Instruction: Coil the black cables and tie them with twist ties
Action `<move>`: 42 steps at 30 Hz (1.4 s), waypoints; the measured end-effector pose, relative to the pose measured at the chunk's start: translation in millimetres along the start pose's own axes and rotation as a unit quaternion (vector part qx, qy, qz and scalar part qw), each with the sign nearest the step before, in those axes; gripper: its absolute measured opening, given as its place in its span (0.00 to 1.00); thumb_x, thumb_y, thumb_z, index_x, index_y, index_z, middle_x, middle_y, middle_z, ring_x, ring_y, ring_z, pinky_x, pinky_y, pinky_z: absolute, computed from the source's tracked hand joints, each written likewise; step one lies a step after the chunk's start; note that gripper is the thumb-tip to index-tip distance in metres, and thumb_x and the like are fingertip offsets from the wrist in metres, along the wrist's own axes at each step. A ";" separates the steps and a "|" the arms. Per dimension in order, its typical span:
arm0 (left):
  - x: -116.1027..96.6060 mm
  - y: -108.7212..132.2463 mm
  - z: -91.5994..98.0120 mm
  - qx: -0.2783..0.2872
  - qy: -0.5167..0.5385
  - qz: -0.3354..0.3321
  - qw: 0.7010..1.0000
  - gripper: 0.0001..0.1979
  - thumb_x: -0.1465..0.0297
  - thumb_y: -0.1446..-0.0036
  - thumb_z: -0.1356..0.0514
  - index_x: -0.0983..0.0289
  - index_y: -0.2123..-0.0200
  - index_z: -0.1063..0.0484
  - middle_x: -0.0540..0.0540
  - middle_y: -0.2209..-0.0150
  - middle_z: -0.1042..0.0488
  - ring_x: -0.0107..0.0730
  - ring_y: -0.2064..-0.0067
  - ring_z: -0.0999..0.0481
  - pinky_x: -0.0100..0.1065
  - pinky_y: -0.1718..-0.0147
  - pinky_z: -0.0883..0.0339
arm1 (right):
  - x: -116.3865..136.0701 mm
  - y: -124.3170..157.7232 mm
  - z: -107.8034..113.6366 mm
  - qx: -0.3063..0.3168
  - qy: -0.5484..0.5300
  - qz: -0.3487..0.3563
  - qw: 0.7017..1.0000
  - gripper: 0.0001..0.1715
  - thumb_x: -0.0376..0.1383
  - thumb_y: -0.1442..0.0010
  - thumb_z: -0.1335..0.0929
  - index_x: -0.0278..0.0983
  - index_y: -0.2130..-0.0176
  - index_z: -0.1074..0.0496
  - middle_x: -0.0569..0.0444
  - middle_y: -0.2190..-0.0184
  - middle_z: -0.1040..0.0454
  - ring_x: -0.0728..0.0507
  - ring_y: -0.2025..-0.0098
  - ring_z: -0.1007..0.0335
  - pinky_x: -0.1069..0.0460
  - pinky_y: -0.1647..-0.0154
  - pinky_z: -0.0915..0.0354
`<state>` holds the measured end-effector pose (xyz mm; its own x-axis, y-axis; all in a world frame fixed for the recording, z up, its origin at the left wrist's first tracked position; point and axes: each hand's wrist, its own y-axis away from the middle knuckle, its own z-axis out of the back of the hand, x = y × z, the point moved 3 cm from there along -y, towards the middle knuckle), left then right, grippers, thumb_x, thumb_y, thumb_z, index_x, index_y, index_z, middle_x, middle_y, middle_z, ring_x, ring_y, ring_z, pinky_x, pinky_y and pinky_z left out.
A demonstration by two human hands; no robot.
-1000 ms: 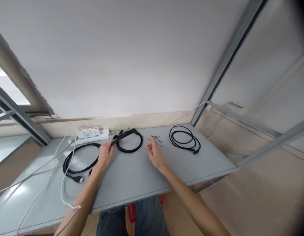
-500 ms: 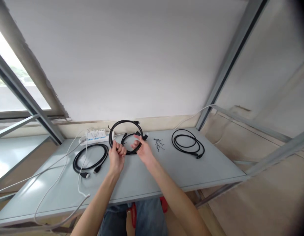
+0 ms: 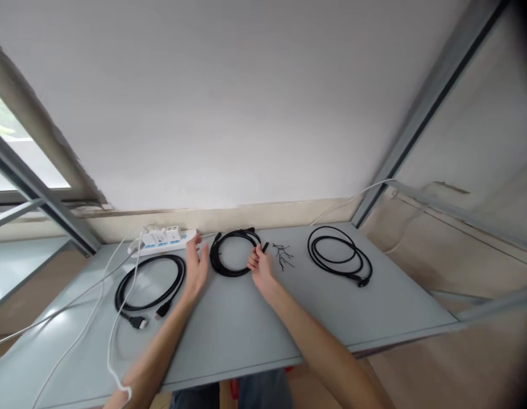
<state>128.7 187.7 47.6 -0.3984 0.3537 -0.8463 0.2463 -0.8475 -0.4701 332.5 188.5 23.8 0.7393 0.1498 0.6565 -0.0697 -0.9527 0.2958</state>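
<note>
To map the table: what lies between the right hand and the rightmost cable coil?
In the head view, thin black strips lie between the right hand and that coil.

Single head-worn view. Looks from above and behind the bare right hand (image 3: pixel 263 271), forward and steeply down past its grip on the black, round-coiled cable (image 3: pixel 233 274). Wide framing, middling near: bare forearms (image 3: pixel 316 336) enter from the bottom edge, blue denim-clad legs (image 3: pixel 267 392) just below the grip. Flat grey-blue tabletop (image 3: pixel 229 329) spreads either side of it; smooth whitish wall (image 3: pixel 263 113) beyond it, faced nearly square, fills the upper half.
</note>
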 end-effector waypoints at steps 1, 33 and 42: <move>-6.6 3.4 -3.7 0.033 -0.044 -0.065 0.996 0.22 0.55 0.28 0.48 0.59 0.38 0.34 0.63 0.39 0.30 0.43 0.36 0.32 0.47 0.37 0.38 | -4.3 -0.2 -0.1 -0.007 0.002 -0.005 1.000 0.24 0.46 0.29 0.33 0.40 0.73 0.41 0.68 0.84 0.55 0.53 0.82 0.63 0.57 0.83 0.54; -10.5 41.7 -17.9 0.308 -0.399 -0.261 0.823 0.28 0.49 0.27 0.56 0.62 0.61 0.27 0.61 0.68 0.20 0.47 0.64 0.19 0.37 0.67 0.40 | 96.3 9.8 114.0 -0.082 0.690 0.412 0.589 0.06 0.38 0.35 0.30 0.38 0.60 0.24 0.48 0.57 0.30 0.39 0.53 0.30 0.46 0.48 0.35; -15.8 47.6 -19.5 0.268 -0.428 -0.333 0.796 0.25 0.54 0.26 0.55 0.64 0.58 0.26 0.65 0.61 0.20 0.51 0.56 0.20 0.42 0.54 0.33 | 93.9 5.4 124.5 -0.107 0.729 0.371 0.566 0.07 0.39 0.35 0.28 0.37 0.59 0.22 0.49 0.64 0.23 0.39 0.57 0.29 0.48 0.54 0.37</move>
<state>164.0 149.5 33.8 -0.7955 0.5907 0.1351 -0.5928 -0.7125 -0.3753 484.9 164.5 0.7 -0.8729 -0.0630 0.4837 -0.1927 -0.8665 -0.4605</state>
